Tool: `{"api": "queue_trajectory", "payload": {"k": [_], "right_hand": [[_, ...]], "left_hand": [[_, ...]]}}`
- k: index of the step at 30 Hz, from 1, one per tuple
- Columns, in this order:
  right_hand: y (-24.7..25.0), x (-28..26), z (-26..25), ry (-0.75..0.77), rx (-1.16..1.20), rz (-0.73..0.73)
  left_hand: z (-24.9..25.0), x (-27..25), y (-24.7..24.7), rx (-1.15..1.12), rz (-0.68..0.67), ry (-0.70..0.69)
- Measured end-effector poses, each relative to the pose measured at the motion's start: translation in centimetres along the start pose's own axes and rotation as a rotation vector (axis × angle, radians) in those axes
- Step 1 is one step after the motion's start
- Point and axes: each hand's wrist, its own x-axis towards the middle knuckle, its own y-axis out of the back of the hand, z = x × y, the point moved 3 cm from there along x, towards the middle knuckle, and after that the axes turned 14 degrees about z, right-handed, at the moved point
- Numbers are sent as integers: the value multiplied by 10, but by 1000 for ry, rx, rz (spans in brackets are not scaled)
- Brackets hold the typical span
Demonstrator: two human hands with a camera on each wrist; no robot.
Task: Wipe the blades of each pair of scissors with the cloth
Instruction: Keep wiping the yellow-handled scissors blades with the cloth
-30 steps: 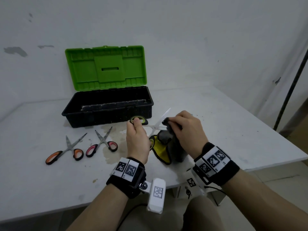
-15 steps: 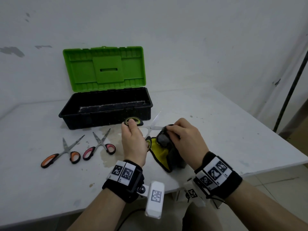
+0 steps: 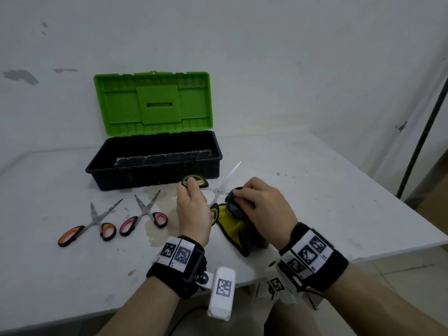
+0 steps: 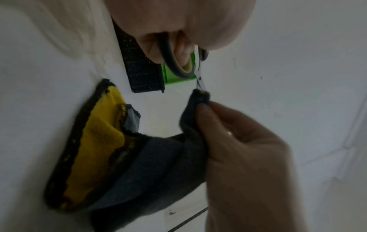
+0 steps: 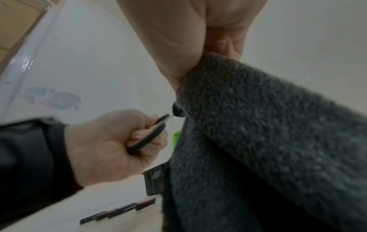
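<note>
My left hand (image 3: 192,204) grips the green-and-black handles of a pair of scissors (image 3: 219,187), held wide apart above the table; one bare blade points up and to the right. My right hand (image 3: 263,204) pinches a grey and yellow cloth (image 3: 234,224) around the other blade near the pivot. In the left wrist view the cloth (image 4: 139,157) hangs from those fingers (image 4: 228,125) and the blade (image 4: 200,81) enters its top fold. Orange-handled scissors (image 3: 84,226) and pink-handled scissors (image 3: 145,214) lie spread on the table at the left.
A black toolbox (image 3: 155,161) with its green lid (image 3: 152,103) raised stands behind the hands, near the wall. The white table (image 3: 315,180) has a stain by the pink scissors. Its right and near edges lie close to my wrists.
My hands and the scissors dipped toward me, then came back up. The cloth has stayed pinched on the blade near the pivot, shifting slightly along it.
</note>
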Motion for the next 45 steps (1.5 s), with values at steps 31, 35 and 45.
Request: {"api": "queue_trajectory", "payload": {"k": [31,35,45], "right_hand": [[-20,9,30,-475,109,-333],[-29,10,10,-527,385,-275],[-28,25,25,-615,336,-196]], "left_hand": [[-4,5,-19,-191,-11,319],[1,-6,-24,-244,-66,326],[12,15,5,75,-151,97]]}}
